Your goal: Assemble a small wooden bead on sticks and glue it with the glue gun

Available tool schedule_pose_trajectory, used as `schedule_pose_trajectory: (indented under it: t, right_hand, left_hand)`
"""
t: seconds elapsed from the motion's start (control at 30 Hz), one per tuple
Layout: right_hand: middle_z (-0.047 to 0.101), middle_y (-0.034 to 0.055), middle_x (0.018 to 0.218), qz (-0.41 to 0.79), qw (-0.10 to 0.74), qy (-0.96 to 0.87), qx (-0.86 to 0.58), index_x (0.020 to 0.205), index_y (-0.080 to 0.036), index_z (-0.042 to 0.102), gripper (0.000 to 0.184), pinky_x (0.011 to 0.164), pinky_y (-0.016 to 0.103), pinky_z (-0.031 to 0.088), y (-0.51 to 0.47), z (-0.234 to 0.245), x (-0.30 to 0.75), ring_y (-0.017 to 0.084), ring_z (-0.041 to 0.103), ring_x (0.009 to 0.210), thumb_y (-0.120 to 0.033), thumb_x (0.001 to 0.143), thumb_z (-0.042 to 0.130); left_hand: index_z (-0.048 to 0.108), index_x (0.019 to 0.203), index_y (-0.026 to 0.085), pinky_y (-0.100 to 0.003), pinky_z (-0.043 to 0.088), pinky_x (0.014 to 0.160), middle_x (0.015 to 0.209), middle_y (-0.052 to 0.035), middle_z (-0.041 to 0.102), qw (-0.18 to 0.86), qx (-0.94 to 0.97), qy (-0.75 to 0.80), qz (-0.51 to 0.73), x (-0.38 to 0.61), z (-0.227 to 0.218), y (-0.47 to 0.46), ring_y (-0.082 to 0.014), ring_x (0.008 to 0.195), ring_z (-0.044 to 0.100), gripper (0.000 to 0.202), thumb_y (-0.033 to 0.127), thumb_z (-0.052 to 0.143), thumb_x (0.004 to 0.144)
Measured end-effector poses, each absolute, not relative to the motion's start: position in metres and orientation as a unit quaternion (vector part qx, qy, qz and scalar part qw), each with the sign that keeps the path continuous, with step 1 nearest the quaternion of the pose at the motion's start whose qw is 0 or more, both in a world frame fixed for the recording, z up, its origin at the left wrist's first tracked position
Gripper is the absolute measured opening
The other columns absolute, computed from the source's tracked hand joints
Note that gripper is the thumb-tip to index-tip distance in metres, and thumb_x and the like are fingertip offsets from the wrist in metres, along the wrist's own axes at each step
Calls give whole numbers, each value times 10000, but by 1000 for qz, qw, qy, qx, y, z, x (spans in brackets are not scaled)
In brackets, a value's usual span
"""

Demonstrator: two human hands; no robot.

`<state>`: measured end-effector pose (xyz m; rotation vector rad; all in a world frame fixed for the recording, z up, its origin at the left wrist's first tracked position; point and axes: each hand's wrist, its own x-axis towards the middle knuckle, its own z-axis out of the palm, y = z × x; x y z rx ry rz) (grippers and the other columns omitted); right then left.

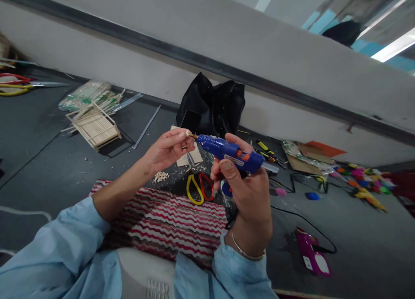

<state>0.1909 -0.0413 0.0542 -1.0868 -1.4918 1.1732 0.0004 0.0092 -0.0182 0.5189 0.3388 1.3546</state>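
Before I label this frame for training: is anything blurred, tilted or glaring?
Head view: the horizon tilts strongly; the glue gun and both hands stay sharp; the colourful bits at right are smeared; the ceiling light strip at upper right is blown out.

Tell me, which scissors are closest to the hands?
The scissors with one yellow and one red handle, lying just below the hands beside the striped cloth. The other scissors lie far off at the left edge.

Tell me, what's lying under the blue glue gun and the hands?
Below the blue glue gun, scissors with yellow and red handles lie by a red-and-white striped cloth. The right hand and left hand hide whatever else lies beneath.
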Motion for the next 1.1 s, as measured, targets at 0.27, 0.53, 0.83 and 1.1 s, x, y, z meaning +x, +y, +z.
schedule_pose_trajectory:
  t: [0.27, 0.53, 0.83, 1.1]
  right_hand:
    - [654, -51, 734, 477, 455, -607, -444, 1413, -259, 534, 645, 460, 248, 542, -42, 54, 192, 116, 607, 556, -505, 876, 792]
    - [634, -57, 752, 464, 450, -620, -444, 1384, -257, 549, 605, 475, 260, 540, -40, 54, 193, 104, 587, 530, -509, 884, 780]
    - [646, -48, 793, 448, 443, -631, -452, 1329, -259, 571, 569, 484, 269, 540, -39, 54, 193, 99, 583, 515, -526, 873, 783]
    - [632, -55, 773, 441, 443, -637, -451, 1301, -253, 583, 531, 485, 268, 533, -39, 54, 193, 96, 573, 504, -524, 884, 771]
  left_hand:
    - [762, 817, 139, -237, 572, 772, 730, -11, 745, 735, 245, 150, 614, 1, -19, 10, -102, 680, 701, 175, 230, 888, 737]
    - [757, 827, 152, -247, 556, 774, 711, -8, 737, 731, 257, 158, 612, 0, -20, 10, -114, 690, 706, 160, 248, 868, 763]
    - [755, 815, 161, -240, 560, 774, 753, -15, 750, 731, 255, 162, 612, 0, -20, 11, -105, 689, 701, 124, 234, 848, 777]
    - [762, 827, 153, -238, 560, 780, 717, -11, 733, 733, 257, 158, 609, 1, -22, 11, -109, 698, 696, 198, 275, 890, 738]
